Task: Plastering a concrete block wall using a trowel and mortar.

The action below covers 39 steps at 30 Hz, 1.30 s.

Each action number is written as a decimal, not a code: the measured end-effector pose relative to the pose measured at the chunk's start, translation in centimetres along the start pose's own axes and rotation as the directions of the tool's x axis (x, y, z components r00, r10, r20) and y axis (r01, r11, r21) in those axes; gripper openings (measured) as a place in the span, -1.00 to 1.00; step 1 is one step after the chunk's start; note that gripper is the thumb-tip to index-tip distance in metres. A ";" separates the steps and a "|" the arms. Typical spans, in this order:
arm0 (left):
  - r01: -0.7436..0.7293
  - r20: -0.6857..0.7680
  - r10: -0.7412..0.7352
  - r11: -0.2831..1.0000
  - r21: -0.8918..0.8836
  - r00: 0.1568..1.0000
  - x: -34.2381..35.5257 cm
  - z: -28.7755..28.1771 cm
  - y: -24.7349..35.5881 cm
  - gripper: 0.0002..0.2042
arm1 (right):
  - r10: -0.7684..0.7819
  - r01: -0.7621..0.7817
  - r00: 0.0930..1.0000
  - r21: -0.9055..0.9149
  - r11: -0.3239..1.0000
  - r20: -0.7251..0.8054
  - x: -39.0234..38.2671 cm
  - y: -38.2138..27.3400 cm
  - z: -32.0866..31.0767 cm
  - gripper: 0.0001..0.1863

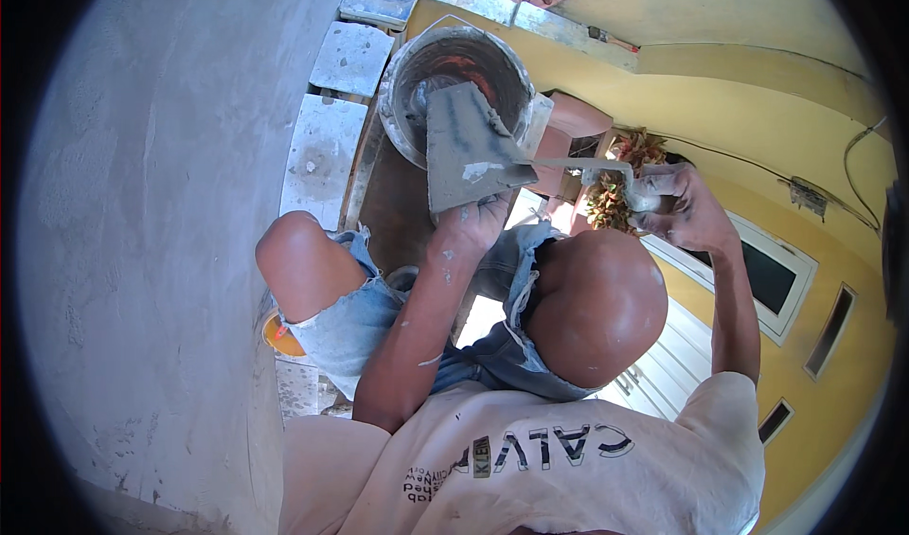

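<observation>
A flat, tapering plate (464, 151), smeared with grey mortar, is tilted in front of the bucket. My left hand (476, 222) is closed at its lower edge, with some fingers hidden behind it. My right hand (686, 204) is closed round the mortar-caked handle of a trowel (587, 164). The trowel's thin, bent metal part reaches left to the plate's right corner; I cannot tell whether they are one piece. Beyond the plate stands a round, mortar-crusted bucket (391, 109) with a wire handle, some grey stuff inside and an orange-red patch on its inner wall.
A grey plastered wall (161, 204) rises close on my left. Pale, splotched tiles (322, 156) run beside it. My bent knees (597, 308) are below my hands. To the right are a reddish-leaved plant (606, 204), a yellow wall (757, 128) and a white-framed window (791, 294). An orange container (281, 338) sits by my left knee.
</observation>
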State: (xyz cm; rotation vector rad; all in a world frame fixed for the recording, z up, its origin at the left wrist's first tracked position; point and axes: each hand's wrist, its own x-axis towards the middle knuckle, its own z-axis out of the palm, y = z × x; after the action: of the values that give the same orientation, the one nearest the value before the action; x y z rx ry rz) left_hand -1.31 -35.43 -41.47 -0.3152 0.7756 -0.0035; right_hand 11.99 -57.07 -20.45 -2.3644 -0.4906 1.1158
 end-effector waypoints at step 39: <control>-0.709 0.685 0.271 0.491 0.506 0.676 17.1 -1.2 20.5 -0.66 | -0.265 0.169 0.964 -0.844 0.509 0.033 20.2 -7.0 9.2 -0.82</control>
State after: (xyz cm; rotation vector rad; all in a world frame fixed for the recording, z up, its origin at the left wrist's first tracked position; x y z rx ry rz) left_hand 7.84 -18.27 -59.74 0.7372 0.2218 0.3288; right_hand 16.13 -38.64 -34.14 -2.9917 -1.5520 0.6745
